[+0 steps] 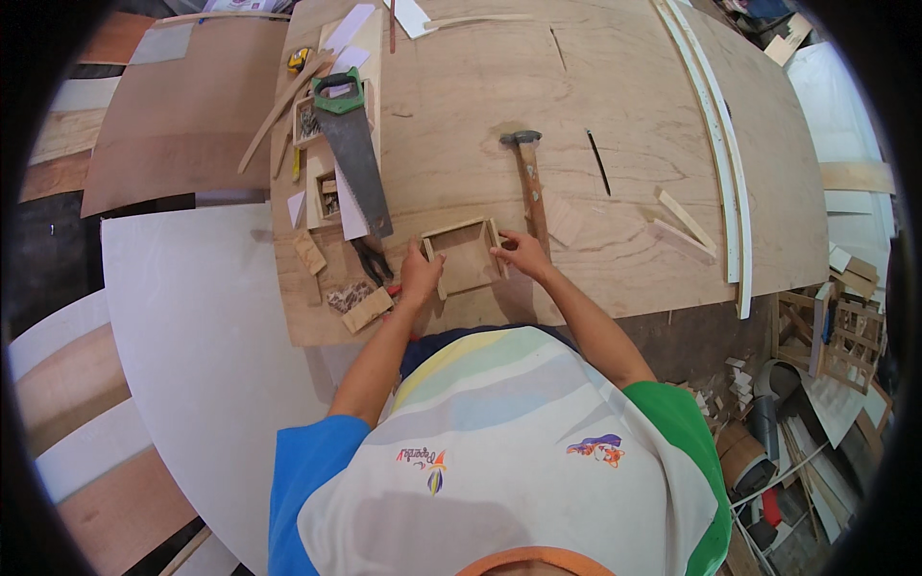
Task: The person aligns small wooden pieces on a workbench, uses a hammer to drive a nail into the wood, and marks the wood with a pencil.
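Observation:
A small wooden frame (pixel 454 228) of narrow strips lies on the plywood tabletop close to my body. My left hand (pixel 420 276) grips its left strip, thumb on the inner side. My right hand (pixel 523 255) pinches the right strip between thumb and fingers. Whether a strip closes the near side is hard to tell. Just beyond my right hand rests a hammer (pixel 531 182) with a wooden handle, its head pointing away from me. Dark-handled pliers (pixel 371 261) and a small wood block (pixel 368 310) are beside my left forearm.
A green-handled handsaw (pixel 357 154) lies at the left across wooden trays of fasteners (pixel 308 122). Near them is a yellow tape measure (pixel 298 60). A black pencil (pixel 598 163), loose strips (pixel 687 226) and long white-edged boards (pixel 715 144) lie to the right. Offcuts (pixel 807 461) clutter the floor.

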Available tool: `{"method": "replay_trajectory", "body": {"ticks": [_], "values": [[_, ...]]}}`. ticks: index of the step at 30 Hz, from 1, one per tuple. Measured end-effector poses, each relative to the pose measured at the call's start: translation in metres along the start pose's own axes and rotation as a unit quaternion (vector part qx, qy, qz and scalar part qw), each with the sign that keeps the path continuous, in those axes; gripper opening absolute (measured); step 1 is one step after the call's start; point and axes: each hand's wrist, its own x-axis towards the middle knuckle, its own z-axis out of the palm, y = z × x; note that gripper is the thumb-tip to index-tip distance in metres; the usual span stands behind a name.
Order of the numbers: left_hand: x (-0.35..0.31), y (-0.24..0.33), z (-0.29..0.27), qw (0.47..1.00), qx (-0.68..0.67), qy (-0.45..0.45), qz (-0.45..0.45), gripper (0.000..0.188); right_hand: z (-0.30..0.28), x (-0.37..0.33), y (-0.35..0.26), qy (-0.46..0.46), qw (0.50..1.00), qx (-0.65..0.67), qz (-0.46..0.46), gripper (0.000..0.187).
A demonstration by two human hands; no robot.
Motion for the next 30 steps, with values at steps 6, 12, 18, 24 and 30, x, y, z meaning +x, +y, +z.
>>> {"method": "replay_trajectory", "body": {"ticks": [6,12,18,24,30], "values": [[0.011,0.030,-0.002,0.967,0.091,0.037,0.236,0.072,0.005,0.002,0.026,-0.011,0.998,0.055,0.014,0.057],[0.040,0.051,0.021,0.936,0.118,-0.083,0.320,0.066,0.006,0.005,0.031,-0.005,0.999,0.048,-0.010,0.053],[0.060,0.061,0.036,0.933,0.173,-0.151,0.277,0.053,0.003,0.002,0.027,-0.016,0.999,0.025,-0.012,0.052],[0.067,0.068,0.042,0.919,0.218,-0.152,0.292,0.050,0.003,0.002,0.028,-0.031,0.996,0.084,-0.009,0.053],[0.070,0.070,0.042,0.916,0.227,-0.163,0.289,0.051,0.007,0.003,0.031,-0.028,0.997,0.076,0.003,0.052]]}}
